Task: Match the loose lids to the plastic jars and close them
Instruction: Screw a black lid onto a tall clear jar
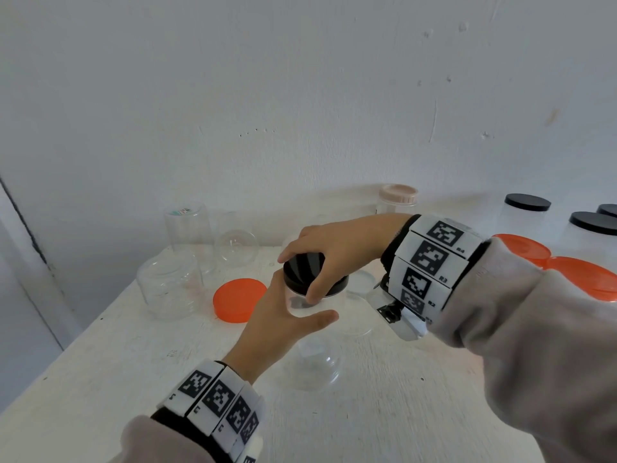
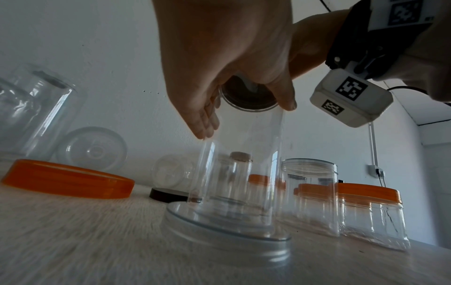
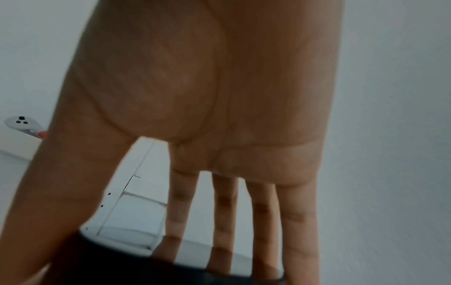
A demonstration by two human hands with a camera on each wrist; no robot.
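A tall clear plastic jar (image 2: 244,173) stands upright at the middle of the white table (image 1: 400,412). A black lid (image 1: 302,267) sits on its mouth. My right hand (image 1: 298,279) reaches in from the right and grips the lid's rim, fingers spread over the top; the right wrist view shows those fingers running down to the black lid (image 3: 109,266). My left hand (image 1: 300,309) holds the jar just under the lid, thumb in front and fingers on the far side. In the left wrist view the jar's foot appears to rest on a wide clear lid (image 2: 227,241).
An orange lid (image 1: 238,300) lies left of the jar, with several clear jars (image 1: 170,289) and a clear lid (image 1: 237,247) behind it. At the back stands a beige-lidded jar (image 1: 397,198). Black-lidded jars (image 1: 527,205) and orange-lidded jars (image 1: 521,248) are at the right. A loose black lid (image 2: 168,194) lies nearby.
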